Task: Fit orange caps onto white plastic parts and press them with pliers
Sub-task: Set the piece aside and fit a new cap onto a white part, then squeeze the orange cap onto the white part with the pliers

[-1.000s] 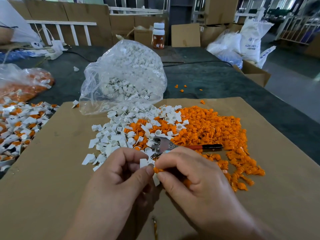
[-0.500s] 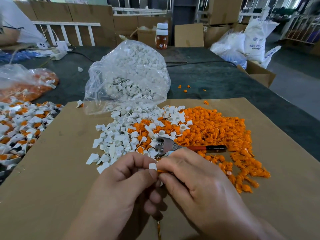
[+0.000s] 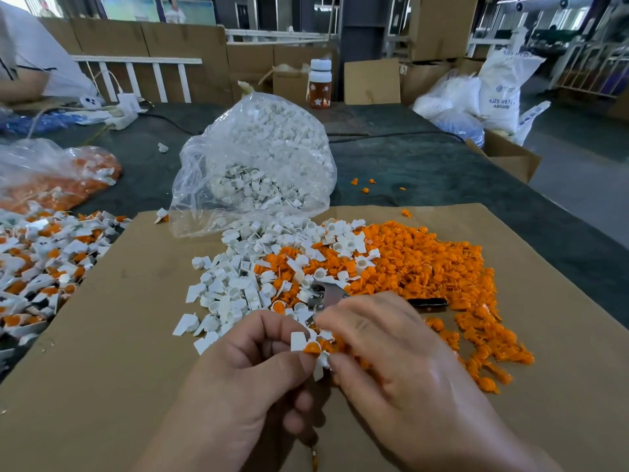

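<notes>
Left hand (image 3: 245, 369) and right hand (image 3: 394, 352) are both pinching a small white plastic part (image 3: 299, 340) with a round orange cap (image 3: 311, 348); it is likely light and rigid, best gripped by its flat tab. Steel pliers (image 3: 328, 295) are lying at twelve o'clock.

Pliers (image 3: 327, 295): middle hidden behind right hand (image 3: 391, 362); only the metal head and dark handle end showed.
Part (image 3: 299, 341): pinched between left hand (image 3: 252, 376) and right hand, lower half covered by fingers; seating of cap (image 3: 312, 347) could not be judged.
Wrists: both cut off at bottom edge.
Left pile (image 3: 41, 267): ran off left edge.
Orange bag (image 3: 68, 178): cut at left edge, contents blurred by film.
Person (image 3: 30, 63): only sleeve and forearm in frame.
Sack (image 3: 500, 97): print only partly legible.
Item under hands (image 3: 315, 454): too small to identify.
</notes>
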Motion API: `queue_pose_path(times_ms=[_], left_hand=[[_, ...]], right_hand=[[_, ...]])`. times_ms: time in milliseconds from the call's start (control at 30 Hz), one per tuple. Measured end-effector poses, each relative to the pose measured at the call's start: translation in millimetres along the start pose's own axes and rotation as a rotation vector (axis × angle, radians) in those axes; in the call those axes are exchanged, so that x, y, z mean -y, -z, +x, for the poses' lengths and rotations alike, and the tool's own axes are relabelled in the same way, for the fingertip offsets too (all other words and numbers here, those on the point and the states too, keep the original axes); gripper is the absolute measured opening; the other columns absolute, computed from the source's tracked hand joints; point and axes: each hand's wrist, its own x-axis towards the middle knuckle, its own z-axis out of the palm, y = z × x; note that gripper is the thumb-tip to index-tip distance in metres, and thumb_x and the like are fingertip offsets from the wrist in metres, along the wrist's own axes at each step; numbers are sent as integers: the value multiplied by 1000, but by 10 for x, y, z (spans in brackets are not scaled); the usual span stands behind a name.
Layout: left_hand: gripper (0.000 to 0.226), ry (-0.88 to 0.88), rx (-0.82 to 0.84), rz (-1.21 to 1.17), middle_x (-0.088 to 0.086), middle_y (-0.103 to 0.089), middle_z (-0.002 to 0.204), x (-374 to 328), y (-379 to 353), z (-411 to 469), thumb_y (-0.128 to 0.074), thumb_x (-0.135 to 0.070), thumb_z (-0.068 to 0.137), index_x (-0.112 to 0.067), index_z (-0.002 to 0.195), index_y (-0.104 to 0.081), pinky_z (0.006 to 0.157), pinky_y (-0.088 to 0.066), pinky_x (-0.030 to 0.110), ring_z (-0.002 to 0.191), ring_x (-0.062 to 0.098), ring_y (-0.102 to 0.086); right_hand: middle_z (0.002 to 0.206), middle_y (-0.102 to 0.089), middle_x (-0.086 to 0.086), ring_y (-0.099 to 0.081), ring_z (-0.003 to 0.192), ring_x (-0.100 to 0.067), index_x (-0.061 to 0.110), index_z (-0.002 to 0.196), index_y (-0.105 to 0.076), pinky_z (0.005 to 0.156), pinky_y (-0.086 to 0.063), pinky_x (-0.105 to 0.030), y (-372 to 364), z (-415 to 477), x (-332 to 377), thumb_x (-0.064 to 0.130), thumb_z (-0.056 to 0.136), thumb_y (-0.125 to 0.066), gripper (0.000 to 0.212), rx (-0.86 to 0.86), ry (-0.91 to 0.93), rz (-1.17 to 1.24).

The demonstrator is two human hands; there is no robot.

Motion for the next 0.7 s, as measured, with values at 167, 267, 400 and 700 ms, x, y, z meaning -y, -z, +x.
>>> queue_pose_path(times_ms=[167,267,400,700], left_hand=[[18,-2,-45,-19,17,-55,58,12,46,55,-75,-8,49,-10,67,-73,32,-39,22,39,19,-51],[31,7,-20,2,16,-57,61,30,97,67,-84,4,47,-12,71,-73,32,-40,24,41,17,-52],[15,1,1,-42,15,-58,65,48,144,79,-74,-8,62,-15,74,-73,35,-41,23,45,16,-52],[13,-41,21,-40,14,-58,65,73,157,76,-72,-7,63,-15,73,-73,35,-41,23,46,15,-52]], right_hand=[[146,-20,13,-16,135,-14,41,142,-21,111,-26,-39,174,45,-202,70,88,-28,62,389,-403,-451],[151,-15,15,-12,139,-14,43,146,-11,114,-19,-39,214,-1,-301,77,79,-12,75,505,-429,-469],[152,-17,18,-15,137,-13,43,147,-7,112,-20,-40,255,-28,-393,72,85,-24,70,523,-389,-523],[114,-53,14,-40,105,-15,37,127,-43,96,-27,-38,176,134,-346,57,75,-43,55,399,-356,-517]])
